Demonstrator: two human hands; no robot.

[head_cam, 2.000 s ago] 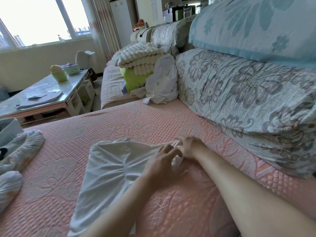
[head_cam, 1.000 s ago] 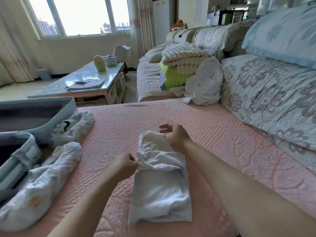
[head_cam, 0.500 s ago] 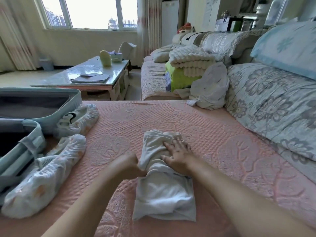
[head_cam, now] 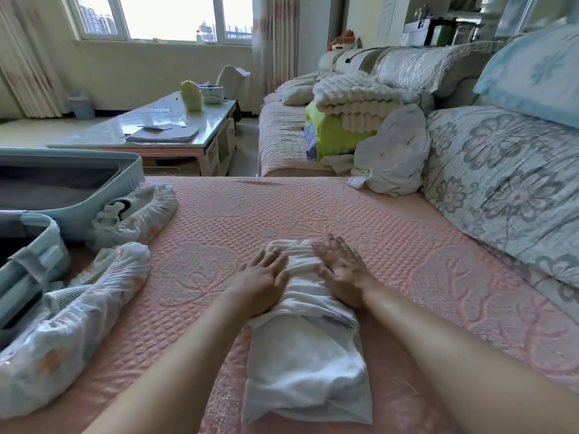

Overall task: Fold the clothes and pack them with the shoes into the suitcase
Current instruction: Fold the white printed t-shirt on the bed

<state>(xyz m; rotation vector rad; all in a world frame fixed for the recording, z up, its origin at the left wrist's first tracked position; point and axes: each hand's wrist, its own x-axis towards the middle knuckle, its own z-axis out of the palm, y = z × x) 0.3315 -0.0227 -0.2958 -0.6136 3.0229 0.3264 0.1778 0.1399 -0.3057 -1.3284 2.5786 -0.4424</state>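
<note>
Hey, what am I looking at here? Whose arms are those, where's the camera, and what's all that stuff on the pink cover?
There is no machine here. A person wears one wide-angle camera on the head, so the picture looks forward and down along their own arms. The left hand and the right hand lie flat with straight fingers, pressing on the far end of a folded white garment. It rests on a pink quilted cover. Neither hand holds anything. At the left lies an open light-blue suitcase. Beside it are a far shoe and a near shoe, each wrapped in a thin printed cover.
</note>
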